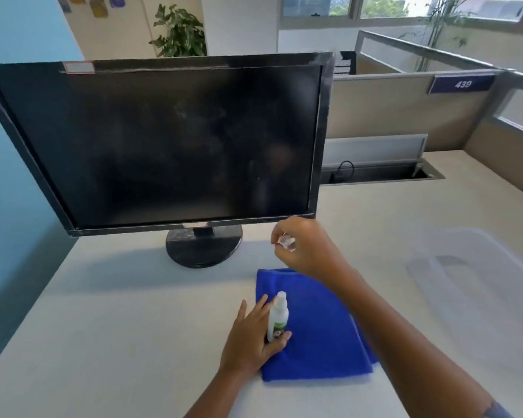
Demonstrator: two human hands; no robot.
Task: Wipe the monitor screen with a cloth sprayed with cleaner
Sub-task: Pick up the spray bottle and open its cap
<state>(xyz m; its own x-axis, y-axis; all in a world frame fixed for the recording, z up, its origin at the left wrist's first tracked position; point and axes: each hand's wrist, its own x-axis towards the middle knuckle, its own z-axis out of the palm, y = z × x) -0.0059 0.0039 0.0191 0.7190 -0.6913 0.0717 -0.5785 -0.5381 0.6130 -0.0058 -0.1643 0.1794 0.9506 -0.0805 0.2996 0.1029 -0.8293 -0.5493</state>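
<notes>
A black monitor (163,140) with a dusty, smeared dark screen stands on a round base on the white desk (118,327). In front of it lies a folded blue cloth (320,336). My left hand (251,333) holds a small white spray bottle (278,316) with a green label upright at the cloth's left edge; its nozzle is uncovered. My right hand (302,245) is raised above the cloth's far edge, below the monitor's lower right corner, and pinches the bottle's small clear cap (286,242).
A clear plastic bin (477,285) sits on the desk at the right. Behind the monitor are an open cable tray (378,173) and beige cubicle partitions. A blue wall runs along the left side.
</notes>
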